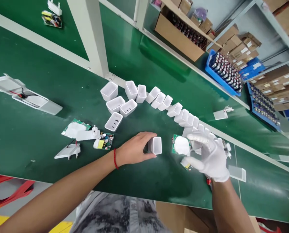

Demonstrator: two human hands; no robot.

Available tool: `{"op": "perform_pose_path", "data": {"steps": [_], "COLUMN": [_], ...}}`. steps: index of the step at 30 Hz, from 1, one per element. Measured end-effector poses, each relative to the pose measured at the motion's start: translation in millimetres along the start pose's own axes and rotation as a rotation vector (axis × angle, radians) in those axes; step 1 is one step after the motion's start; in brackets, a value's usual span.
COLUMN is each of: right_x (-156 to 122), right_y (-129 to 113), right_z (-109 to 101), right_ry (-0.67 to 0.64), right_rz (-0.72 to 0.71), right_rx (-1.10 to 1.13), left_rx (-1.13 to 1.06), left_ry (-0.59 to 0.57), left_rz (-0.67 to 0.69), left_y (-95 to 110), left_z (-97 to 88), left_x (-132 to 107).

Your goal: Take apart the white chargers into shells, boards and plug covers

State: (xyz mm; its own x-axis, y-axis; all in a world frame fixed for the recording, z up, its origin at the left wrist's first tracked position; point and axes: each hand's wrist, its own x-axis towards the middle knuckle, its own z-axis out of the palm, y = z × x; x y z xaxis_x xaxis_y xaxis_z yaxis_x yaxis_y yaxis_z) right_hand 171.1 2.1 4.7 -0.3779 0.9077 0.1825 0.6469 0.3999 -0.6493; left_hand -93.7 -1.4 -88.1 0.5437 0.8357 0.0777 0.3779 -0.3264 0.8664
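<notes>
Steadying 1 case (presumably), my left hand is pinching it finger-to-thumb; my right hand is gaping, seemingly empty.

a pale post stands at the glossy green worktop. at upper right, metal shelving with cardboard boxes fronts a greyish wall; at lower left, the floor is grey and yellow.
</notes>
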Motion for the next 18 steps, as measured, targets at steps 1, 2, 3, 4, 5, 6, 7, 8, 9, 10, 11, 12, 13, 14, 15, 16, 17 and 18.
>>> {"op": "perform_pose_path", "data": {"steps": [1,2,3,4,5,6,7,8,9,10,11,12,13,14,15,16,17,18], "right_x": [-1.3,-1.1,0.4,3.0,6.2,9.6,13.0,15.9,18.1,19.4,19.9,19.7,18.9,17.8,16.5,15.2,14.0,13.1], "right_y": [-5.6,-10.8,-15.7,-20.1,-23.9,-27.1,-29.6,-31.2,-31.9,-31.6,-30.4,-28.5,-25.9,-23.1,-20.4,-18.0,-16.4,-15.8], "right_z": [1.8,4.1,6.9,10.0,13.0,15.7,17.6,18.6,18.7,17.9,16.5,14.8,13.1,11.6,10.4,9.5,9.0,8.6], "right_ry": [-0.015,-0.030,-0.049,-0.072,-0.098,-0.121,-0.147,-0.164,-0.162,-0.145,-0.119,-0.090,-0.063,-0.045,-0.039,-0.044,-0.053,-0.064], "right_rz": [-0.079,-0.159,-0.228,-0.280,-0.310,-0.326,-0.328,-0.323,-0.316,-0.309,-0.301,-0.292,-0.281,-0.268,-0.254,-0.239,-0.224,-0.217], "right_rx": [-0.102,-0.189,-0.267,-0.338,-0.403,-0.450,-0.479,-0.489,-0.487,-0.478,-0.467,-0.460,-0.461,-0.469,-0.476,-0.479,-0.485,-0.496], "left_rx": [-0.005,-0.014,-0.023,-0.028,-0.026,-0.015,0.003,0.023,0.042,0.055,0.059,0.054,0.052,0.066,0.097,0.140,0.185,0.223], "left_ry": [-0.004,-0.009,-0.013,-0.017,-0.019,-0.017,-0.012,-0.010,-0.014,-0.023,-0.034,-0.044,-0.047,-0.029,0.003,0.037,0.066,0.090], "left_rz": [0.006,0.016,0.028,0.038,0.047,0.051,0.054,0.065,0.085,0.116,0.159,0.203,0.237,0.245,0.230,0.203,0.171,0.142], "left_y": [-0.5,-1.2,-1.9,-2.5,-3.1,-3.6,-3.9,-4.0,-4.0,-3.9,-3.7,-3.5,-3.2,-2.9,-2.5,-2.0,-1.3,-0.5], "left_z": [-0.2,-0.2,0.0,0.3,0.4,0.2,-0.5,-1.7,-3.4,-5.4,-7.2,-8.6,-9.0,-8.4,-6.8,-4.4,-1.9,0.2], "left_x": [0.4,0.7,0.9,1.1,1.2,1.3,1.3,1.4,1.6,1.8,2.0,2.2,2.3,2.3,2.1,1.7,1.1,0.4]}}
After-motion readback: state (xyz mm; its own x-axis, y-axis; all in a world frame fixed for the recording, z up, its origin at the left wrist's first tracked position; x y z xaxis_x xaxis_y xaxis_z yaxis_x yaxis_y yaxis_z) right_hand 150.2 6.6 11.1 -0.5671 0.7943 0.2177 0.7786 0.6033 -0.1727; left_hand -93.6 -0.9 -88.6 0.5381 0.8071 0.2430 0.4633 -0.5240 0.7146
